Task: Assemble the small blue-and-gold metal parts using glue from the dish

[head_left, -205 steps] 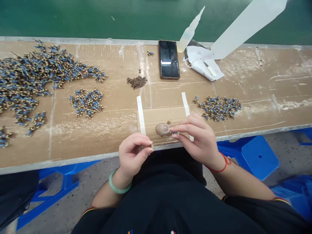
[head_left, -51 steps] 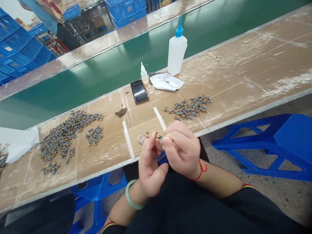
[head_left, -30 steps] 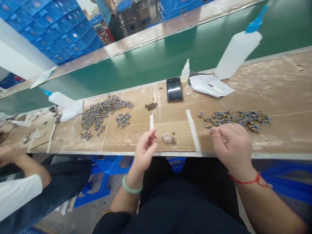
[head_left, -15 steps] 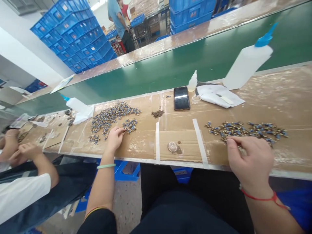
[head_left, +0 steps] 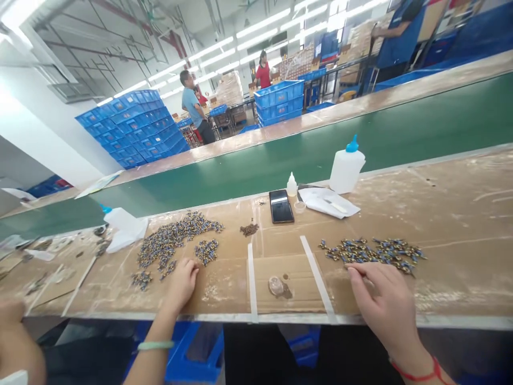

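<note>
My left hand point(head_left: 183, 282) rests low over the brown work surface, fingers curled together. Just above its fingertips lies a small cluster of blue-and-gold metal parts point(head_left: 206, 251), with a much larger heap of the same parts point(head_left: 172, 238) behind it. Whatever the left fingers hold is hidden. On the other side, my right hand point(head_left: 382, 305) has thumb and forefinger pinched at the near edge of another spread of these parts point(head_left: 372, 254); I cannot make out what is between them. Between the hands, a small round clear dish point(head_left: 276, 286) sits on a taped cardboard piece point(head_left: 298, 272).
A pile of tiny brown pieces point(head_left: 249, 230), a phone point(head_left: 281, 207), a small dropper bottle point(head_left: 292, 185), a white cloth point(head_left: 328, 202) and a blue-capped bottle point(head_left: 347, 170) stand behind. Beyond runs a green belt point(head_left: 248, 168). A co-worker's arm point(head_left: 18, 337) is at far left.
The camera has tilted upward, so more of the room shows. My left fingers have drawn slightly back from the small cluster. My right hand stays pinched by its spread of parts.
</note>
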### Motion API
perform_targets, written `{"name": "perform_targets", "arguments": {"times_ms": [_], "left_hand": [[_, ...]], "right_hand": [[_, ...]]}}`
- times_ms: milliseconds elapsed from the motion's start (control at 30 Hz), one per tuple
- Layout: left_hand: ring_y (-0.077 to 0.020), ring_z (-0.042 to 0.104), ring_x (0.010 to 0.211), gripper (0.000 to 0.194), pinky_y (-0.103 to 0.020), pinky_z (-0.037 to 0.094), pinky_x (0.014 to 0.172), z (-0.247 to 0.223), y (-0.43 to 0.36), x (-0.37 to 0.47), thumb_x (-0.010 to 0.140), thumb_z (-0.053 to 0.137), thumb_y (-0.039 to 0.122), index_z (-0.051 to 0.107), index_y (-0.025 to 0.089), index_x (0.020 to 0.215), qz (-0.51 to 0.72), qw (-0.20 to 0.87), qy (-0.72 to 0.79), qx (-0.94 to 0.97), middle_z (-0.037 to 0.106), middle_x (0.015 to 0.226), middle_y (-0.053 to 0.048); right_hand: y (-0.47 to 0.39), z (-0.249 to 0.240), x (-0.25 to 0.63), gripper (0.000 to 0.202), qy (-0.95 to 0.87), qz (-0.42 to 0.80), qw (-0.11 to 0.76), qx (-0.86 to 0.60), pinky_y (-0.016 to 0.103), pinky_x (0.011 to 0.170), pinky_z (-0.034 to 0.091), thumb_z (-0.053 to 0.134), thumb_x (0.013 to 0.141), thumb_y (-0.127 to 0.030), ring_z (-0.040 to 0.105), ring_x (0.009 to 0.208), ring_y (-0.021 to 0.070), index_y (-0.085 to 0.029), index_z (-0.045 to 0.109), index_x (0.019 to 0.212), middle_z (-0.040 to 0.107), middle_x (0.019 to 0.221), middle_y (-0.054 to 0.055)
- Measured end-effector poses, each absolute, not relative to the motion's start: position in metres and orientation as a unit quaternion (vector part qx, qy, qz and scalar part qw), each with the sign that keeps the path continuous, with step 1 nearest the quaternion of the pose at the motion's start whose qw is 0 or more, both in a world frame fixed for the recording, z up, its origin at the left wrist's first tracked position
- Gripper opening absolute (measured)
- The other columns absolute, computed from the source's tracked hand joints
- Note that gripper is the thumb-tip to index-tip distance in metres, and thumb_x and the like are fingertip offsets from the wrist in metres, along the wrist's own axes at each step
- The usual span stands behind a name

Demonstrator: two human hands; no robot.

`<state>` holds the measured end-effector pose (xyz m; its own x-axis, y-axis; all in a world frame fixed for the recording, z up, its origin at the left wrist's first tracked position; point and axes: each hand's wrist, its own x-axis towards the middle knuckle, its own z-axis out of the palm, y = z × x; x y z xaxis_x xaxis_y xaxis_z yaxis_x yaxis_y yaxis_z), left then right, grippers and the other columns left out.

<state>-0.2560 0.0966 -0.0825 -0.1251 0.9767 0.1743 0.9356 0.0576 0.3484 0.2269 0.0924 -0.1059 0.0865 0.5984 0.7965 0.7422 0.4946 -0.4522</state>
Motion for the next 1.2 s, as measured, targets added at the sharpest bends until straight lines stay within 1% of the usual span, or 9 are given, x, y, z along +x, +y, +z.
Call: {"name": "perform_targets", "arguments": {"times_ms": [233, 400, 533, 667, 733, 800, 933, 1100, 1200], "left_hand": [[-0.0272, 0.072, 0.085, 0.015, -0.042, 0.060, 0.086, -0.079, 0.095, -0.256, 0.082, 0.057, 0.023, 0.068, 0.021, 0.091, 0.213, 0.088, 0.767, 0.599, 0.075, 0.089, -0.008], [-0.0296, 0.074, 0.077, 0.007, -0.042, 0.061, 0.079, -0.073, 0.097, -0.257, 0.073, 0.064, 0.028, 0.068, 0.023, 0.070, 0.242, 0.100, 0.777, 0.572, 0.075, 0.073, -0.006], [-0.0357, 0.078, 0.087, 0.018, -0.050, 0.063, 0.086, -0.077, 0.096, -0.262, 0.074, 0.064, 0.039, 0.073, 0.024, 0.072, 0.295, 0.087, 0.785, 0.537, 0.082, 0.084, -0.011], [-0.0324, 0.080, 0.083, 0.039, -0.045, 0.066, 0.081, -0.093, 0.084, -0.242, 0.085, 0.061, 0.052, 0.080, 0.019, 0.096, 0.352, 0.113, 0.772, 0.517, 0.084, 0.091, -0.013], [-0.0278, 0.080, 0.079, 0.040, -0.039, 0.067, 0.075, -0.102, 0.072, -0.208, 0.090, 0.063, 0.052, 0.080, 0.020, 0.105, 0.376, 0.151, 0.736, 0.542, 0.084, 0.092, -0.010], [-0.0260, 0.080, 0.077, 0.028, -0.036, 0.066, 0.070, -0.107, 0.060, -0.162, 0.092, 0.071, 0.045, 0.081, 0.021, 0.102, 0.408, 0.190, 0.646, 0.617, 0.083, 0.090, -0.010], [-0.0170, 0.075, 0.068, 0.009, -0.025, 0.060, 0.065, -0.091, 0.046, -0.073, 0.097, 0.069, 0.023, 0.077, 0.022, 0.091, 0.457, 0.106, 0.445, 0.763, 0.078, 0.076, -0.004], [-0.0140, 0.073, 0.065, 0.008, -0.020, 0.057, 0.062, -0.058, 0.048, -0.035, 0.101, 0.068, 0.019, 0.074, 0.021, 0.096, 0.532, 0.015, 0.345, 0.773, 0.078, 0.075, -0.004], [-0.0162, 0.076, 0.076, 0.008, -0.022, 0.061, 0.069, -0.051, 0.047, -0.032, 0.101, 0.070, 0.026, 0.075, 0.021, 0.100, 0.570, 0.122, 0.364, 0.727, 0.080, 0.086, -0.008]], "right_hand": [[0.097, -0.108, 0.229, 0.015, -0.680, -0.066, 0.545, -0.485, 0.042, 0.076, 0.051, 0.061, 0.101, -0.027, 0.069, 0.078, 0.0255, -0.025, 0.068, 0.088, 0.076, 0.083, 0.005], [0.100, -0.107, 0.226, 0.016, -0.673, -0.087, 0.563, -0.471, 0.041, 0.073, 0.051, 0.061, 0.102, -0.027, 0.069, 0.075, 0.0247, -0.026, 0.068, 0.088, 0.075, 0.080, 0.003], [0.091, -0.089, 0.215, 0.013, -0.652, -0.075, 0.595, -0.464, 0.040, 0.068, 0.053, 0.061, 0.101, -0.023, 0.070, 0.074, 0.0241, -0.026, 0.069, 0.091, 0.075, 0.080, 0.003], [0.073, -0.049, 0.179, 0.019, -0.670, -0.032, 0.638, -0.379, 0.035, 0.055, 0.051, 0.057, 0.103, -0.015, 0.066, 0.061, 0.0198, -0.027, 0.068, 0.091, 0.071, 0.070, 0.001], [0.066, -0.035, 0.156, 0.022, -0.696, 0.008, 0.647, -0.312, 0.032, 0.050, 0.049, 0.054, 0.105, -0.015, 0.063, 0.055, 0.0176, -0.026, 0.068, 0.093, 0.068, 0.066, 0.000], [0.063, -0.035, 0.136, 0.020, -0.721, 0.058, 0.636, -0.269, 0.029, 0.050, 0.052, 0.052, 0.108, -0.020, 0.065, 0.056, 0.0165, -0.025, 0.070, 0.100, 0.069, 0.068, 0.000], [0.064, -0.060, 0.121, 0.022, -0.744, 0.176, 0.584, -0.274, 0.023, 0.054, 0.056, 0.059, 0.108, -0.037, 0.068, 0.059, 0.0143, -0.023, 0.073, 0.099, 0.071, 0.071, 0.000], [0.068, -0.071, 0.133, 0.021, -0.729, 0.246, 0.574, -0.280, 0.017, 0.060, 0.057, 0.061, 0.106, -0.025, 0.071, 0.064, 0.0114, -0.025, 0.070, 0.088, 0.074, 0.074, -0.002], [0.066, -0.063, 0.137, 0.014, -0.715, 0.216, 0.604, -0.278, 0.016, 0.063, 0.058, 0.064, 0.104, -0.021, 0.073, 0.066, 0.0111, -0.026, 0.070, 0.092, 0.075, 0.076, -0.003]]}}
